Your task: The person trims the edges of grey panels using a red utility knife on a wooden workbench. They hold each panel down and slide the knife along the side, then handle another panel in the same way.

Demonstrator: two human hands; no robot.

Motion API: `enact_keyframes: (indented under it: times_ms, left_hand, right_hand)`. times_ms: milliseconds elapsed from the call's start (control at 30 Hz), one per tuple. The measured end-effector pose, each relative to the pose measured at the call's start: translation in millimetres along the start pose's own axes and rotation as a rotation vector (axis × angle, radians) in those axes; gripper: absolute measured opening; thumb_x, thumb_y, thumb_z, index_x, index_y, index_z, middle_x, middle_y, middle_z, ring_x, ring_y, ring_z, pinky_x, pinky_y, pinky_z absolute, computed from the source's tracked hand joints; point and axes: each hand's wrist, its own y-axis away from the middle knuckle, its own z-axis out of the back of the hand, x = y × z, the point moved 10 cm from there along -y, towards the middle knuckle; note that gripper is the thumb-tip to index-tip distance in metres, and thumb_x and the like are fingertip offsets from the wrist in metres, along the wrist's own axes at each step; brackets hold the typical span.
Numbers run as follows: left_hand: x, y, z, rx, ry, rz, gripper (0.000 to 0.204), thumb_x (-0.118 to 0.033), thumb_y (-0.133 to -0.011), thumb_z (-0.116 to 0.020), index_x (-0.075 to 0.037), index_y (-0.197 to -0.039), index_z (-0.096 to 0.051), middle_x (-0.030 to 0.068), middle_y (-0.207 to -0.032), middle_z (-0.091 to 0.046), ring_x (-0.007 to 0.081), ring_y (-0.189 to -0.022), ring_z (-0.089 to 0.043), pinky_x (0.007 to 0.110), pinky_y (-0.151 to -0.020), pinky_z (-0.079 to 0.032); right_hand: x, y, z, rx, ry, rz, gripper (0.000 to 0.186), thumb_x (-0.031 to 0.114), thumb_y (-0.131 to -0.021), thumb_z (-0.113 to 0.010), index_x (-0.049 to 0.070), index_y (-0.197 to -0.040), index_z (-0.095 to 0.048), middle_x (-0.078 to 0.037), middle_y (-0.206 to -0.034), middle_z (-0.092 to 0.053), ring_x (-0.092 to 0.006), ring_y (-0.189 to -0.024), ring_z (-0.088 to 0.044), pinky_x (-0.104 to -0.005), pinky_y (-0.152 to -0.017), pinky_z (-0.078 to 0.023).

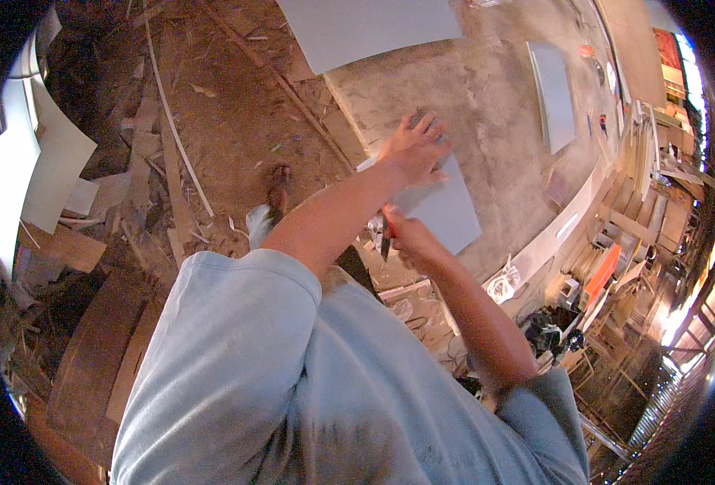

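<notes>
My left hand (pixel 420 149) reaches across the upper part of a white board (pixel 453 212), its fingers spread and bent, slightly blurred; whether it presses on the board I cannot tell. My right hand (pixel 408 238) is closed on a red-handled tool (pixel 389 222) at the board's near left edge, just below my left wrist. A dark part of the tool points downward; its exact kind is unclear. The board lies on a dusty, stained work surface (pixel 488 105).
A large white sheet (pixel 369 24) lies beyond my hands, a smaller panel (pixel 551 97) to their right. The dirt floor (pixel 212 121) holds scraps, strips and boards (pixel 78 242) on the left. Stacked wood (pixel 632 210), an orange piece (pixel 601 275) and clutter line the right. My foot (pixel 279 186) shows below.
</notes>
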Motion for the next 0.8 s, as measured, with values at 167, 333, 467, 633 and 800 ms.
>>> enact_keyframes:
  times_ms: [167,333,467,633,800]
  left_hand:
    - [12,-5,1,-0.005,0.041,-0.014,0.080,-0.069,-0.082,-0.065,-0.022,-0.145,-0.052,0.0105,-0.155,-0.044,0.0324,-0.151,-0.028,0.059,-0.122,-0.017]
    - [9,-27,2,0.001,-0.050,-0.322,0.086,-0.069,-0.071,-0.074,-0.014,-0.135,-0.058,0.0126,-0.139,-0.057,0.0329,-0.141,-0.041,0.057,-0.120,-0.025]
    - [4,-26,5,0.053,0.036,-0.418,0.081,-0.066,-0.070,-0.075,-0.011,-0.128,-0.062,0.0126,-0.129,-0.062,0.0335,-0.135,-0.047,0.054,-0.117,-0.032]
    - [4,-25,0,0.049,0.080,-0.388,0.077,-0.064,-0.071,-0.077,-0.009,-0.122,-0.063,0.0113,-0.129,-0.060,0.0298,-0.134,-0.046,0.050,-0.115,-0.033]
    - [10,-34,7,0.072,0.059,-0.395,0.080,-0.065,-0.072,-0.075,-0.009,-0.128,-0.062,0.0139,-0.133,-0.059,0.0350,-0.134,-0.048,0.052,-0.114,-0.035]
  right_hand:
    - [13,11,11,0.008,0.053,0.073,0.079,0.074,-0.096,-0.037,0.000,-0.088,-0.064,-0.009,-0.071,-0.056,-0.0217,-0.056,-0.052,-0.0407,-0.051,-0.043]
    - [24,32,18,0.048,0.016,0.074,0.072,0.066,-0.098,-0.040,-0.001,-0.090,-0.064,-0.012,-0.071,-0.059,-0.0242,-0.057,-0.056,-0.0419,-0.053,-0.045]
    - [31,24,13,0.002,0.112,0.064,0.071,0.064,-0.100,-0.037,-0.001,-0.092,-0.065,-0.013,-0.073,-0.061,-0.0268,-0.058,-0.058,-0.0430,-0.055,-0.047]
    - [41,2,9,-0.029,0.102,0.134,0.066,0.063,-0.100,-0.039,0.002,-0.092,-0.062,-0.010,-0.070,-0.054,-0.0245,-0.054,-0.050,-0.0404,-0.052,-0.039]
    - [47,1,2,-0.023,0.015,0.069,0.058,0.065,-0.098,-0.047,0.009,-0.088,-0.055,0.003,-0.061,-0.040,-0.0106,-0.042,-0.030,-0.0305,-0.040,-0.022]
